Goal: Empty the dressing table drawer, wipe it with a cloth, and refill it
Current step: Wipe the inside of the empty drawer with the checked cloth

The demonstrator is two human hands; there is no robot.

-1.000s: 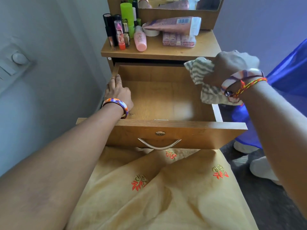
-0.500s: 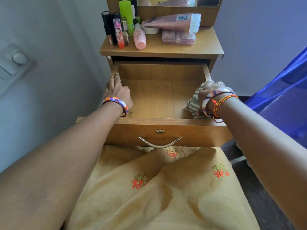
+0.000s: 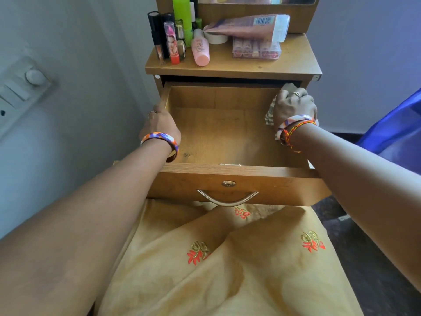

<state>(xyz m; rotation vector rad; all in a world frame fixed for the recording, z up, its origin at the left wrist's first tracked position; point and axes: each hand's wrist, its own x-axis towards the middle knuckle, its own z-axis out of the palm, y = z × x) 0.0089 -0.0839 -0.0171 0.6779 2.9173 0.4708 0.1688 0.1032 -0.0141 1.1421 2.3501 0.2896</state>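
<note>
Drawer (image 3: 218,137) pulled out, bare inside. Left hand (image 3: 160,124) gripping left wall; right hand (image 3: 293,106) clutching striped cloth (image 3: 270,115) at far right corner. Might knock cosmetics (image 3: 180,37) above, wiping too hard.

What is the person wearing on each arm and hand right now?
Both forearms are bare, no sleeves. The left hand has a thin ring on one finger and a broad bangle patterned orange, purple and white. The right hand has a ring, a similar bangle and red-and-yellow thread round the wrist.
</note>
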